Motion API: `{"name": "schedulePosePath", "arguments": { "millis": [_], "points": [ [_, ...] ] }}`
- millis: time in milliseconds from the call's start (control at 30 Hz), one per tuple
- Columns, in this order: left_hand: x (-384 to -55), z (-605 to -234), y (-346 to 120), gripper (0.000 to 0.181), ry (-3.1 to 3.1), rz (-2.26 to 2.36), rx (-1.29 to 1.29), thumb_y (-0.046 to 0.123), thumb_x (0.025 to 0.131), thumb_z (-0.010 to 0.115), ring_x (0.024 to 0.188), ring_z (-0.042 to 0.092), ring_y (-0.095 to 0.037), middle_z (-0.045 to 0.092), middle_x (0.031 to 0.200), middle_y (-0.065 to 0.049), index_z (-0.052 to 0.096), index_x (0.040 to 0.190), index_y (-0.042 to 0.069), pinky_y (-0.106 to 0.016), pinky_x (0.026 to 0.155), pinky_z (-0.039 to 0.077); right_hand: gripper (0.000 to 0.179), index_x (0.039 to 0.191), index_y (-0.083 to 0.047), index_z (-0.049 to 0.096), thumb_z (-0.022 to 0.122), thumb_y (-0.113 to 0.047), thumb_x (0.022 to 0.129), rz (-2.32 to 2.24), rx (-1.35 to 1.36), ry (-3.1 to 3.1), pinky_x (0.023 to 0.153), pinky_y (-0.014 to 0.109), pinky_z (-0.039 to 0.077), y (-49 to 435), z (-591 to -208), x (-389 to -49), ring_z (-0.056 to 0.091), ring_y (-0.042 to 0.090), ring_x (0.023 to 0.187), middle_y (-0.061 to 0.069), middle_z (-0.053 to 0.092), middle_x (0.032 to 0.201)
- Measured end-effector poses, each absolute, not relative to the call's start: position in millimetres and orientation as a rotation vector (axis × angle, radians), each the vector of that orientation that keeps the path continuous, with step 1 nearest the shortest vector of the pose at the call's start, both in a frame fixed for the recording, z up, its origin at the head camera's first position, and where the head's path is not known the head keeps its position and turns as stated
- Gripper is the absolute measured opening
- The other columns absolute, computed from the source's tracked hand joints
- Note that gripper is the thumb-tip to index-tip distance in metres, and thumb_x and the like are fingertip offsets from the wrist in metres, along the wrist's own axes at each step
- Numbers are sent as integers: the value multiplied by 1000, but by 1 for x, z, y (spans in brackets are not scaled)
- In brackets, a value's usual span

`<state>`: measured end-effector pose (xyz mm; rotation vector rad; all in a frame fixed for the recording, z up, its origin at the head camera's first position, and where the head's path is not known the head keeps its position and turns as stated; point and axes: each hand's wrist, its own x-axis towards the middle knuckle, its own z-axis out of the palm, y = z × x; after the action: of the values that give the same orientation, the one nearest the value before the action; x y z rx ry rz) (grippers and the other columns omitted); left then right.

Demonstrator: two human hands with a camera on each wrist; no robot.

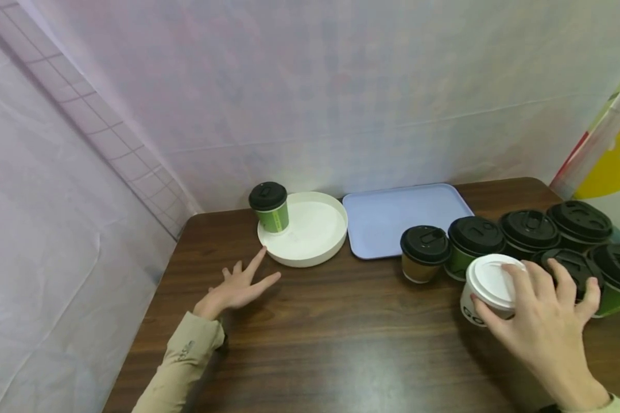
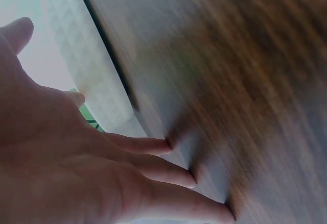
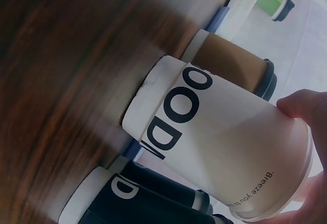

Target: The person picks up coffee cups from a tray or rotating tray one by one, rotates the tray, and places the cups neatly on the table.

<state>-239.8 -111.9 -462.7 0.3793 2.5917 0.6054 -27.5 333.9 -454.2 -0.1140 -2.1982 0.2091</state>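
A white paper cup with a white lid (image 1: 491, 281) is at the right of the table, bold black letters on its side (image 3: 176, 112). My right hand (image 1: 547, 321) grips it near the lid, thumb on one side and fingers on the other. Whether its base touches the table I cannot tell. At the left, my left hand (image 1: 237, 289) has its fingers spread, with several fingertips (image 2: 191, 177) down on the wooden table. It lies just in front of a round white tray (image 1: 310, 229). A green cup with a black lid (image 1: 271, 212) stands at that tray's left side.
A pale blue rectangular tray (image 1: 398, 215) lies right of the round one. A brown cup with a black lid (image 1: 421, 258) stands before its front edge. Several more black-lidded cups, among them a green one (image 1: 472, 241), crowd the right side. A pale curtain (image 1: 341, 103) hangs behind the table.
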Motion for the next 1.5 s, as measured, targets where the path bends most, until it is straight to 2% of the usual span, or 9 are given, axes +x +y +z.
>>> {"name": "schedulePosePath", "arguments": {
  "millis": [500,667,867,1133,1167,1267,1367,1400,1500],
  "points": [
    [-243,-464,-115,89,2596,610,387,84,95,32,149,-11,-69,-7,169,-37,-10,164,46,-96,101,2,94,111,4,62,34,-83,92,164,-106,-2169,112,86,6,335,-456,-28,34,65,136,40,56,122],
    [-243,-463,-116,89,2596,614,381,84,95,31,150,-11,-68,-7,170,-35,-11,163,47,-96,102,2,95,115,4,61,34,-84,90,165,-145,-2189,110,86,8,328,-455,-26,33,65,137,41,54,127],
    [-244,-463,-117,89,2609,599,382,85,94,31,150,-9,-68,-7,170,-35,-11,163,48,-96,103,3,88,120,3,61,40,-77,91,162,-77,-2160,108,86,15,296,-452,-34,36,64,136,39,56,130],
    [-242,-464,-121,91,2623,601,367,85,94,30,149,-9,-68,-6,169,-37,-15,163,45,-96,102,3,75,124,-4,66,40,-69,97,253,180,-2195,111,76,27,226,-450,-66,43,56,136,28,62,131],
    [-242,-464,-121,92,2628,602,365,85,94,30,149,-9,-68,-5,169,-37,-17,163,44,-96,102,3,72,124,-4,65,43,-66,97,251,215,-2209,111,75,29,218,-449,-71,45,56,135,27,63,131],
    [-242,-465,-121,94,2632,614,358,86,94,29,149,-8,-68,-4,168,-38,-21,162,43,-96,101,3,61,123,-4,65,62,-54,90,232,300,-2231,109,72,38,196,-444,-89,49,57,131,27,64,125],
    [-242,-465,-118,95,2625,619,356,87,93,29,150,-7,-68,-4,169,-38,-21,161,44,-96,101,4,63,124,-5,65,79,-47,79,214,338,-2269,106,70,45,177,-440,-110,53,57,129,26,65,125],
    [-242,-465,-117,94,2624,619,357,86,93,29,150,-7,-68,-4,169,-38,-20,162,44,-97,100,4,65,124,-5,65,82,-46,76,209,340,-2286,105,70,46,170,-438,-117,54,56,129,26,65,125],
    [-242,-465,-113,94,2632,607,368,86,93,29,150,-6,-68,-2,169,-37,-18,162,43,-96,101,5,66,129,-7,64,82,-47,79,218,335,-2352,105,67,49,153,-434,-142,55,54,130,25,65,128]
  ]
}}
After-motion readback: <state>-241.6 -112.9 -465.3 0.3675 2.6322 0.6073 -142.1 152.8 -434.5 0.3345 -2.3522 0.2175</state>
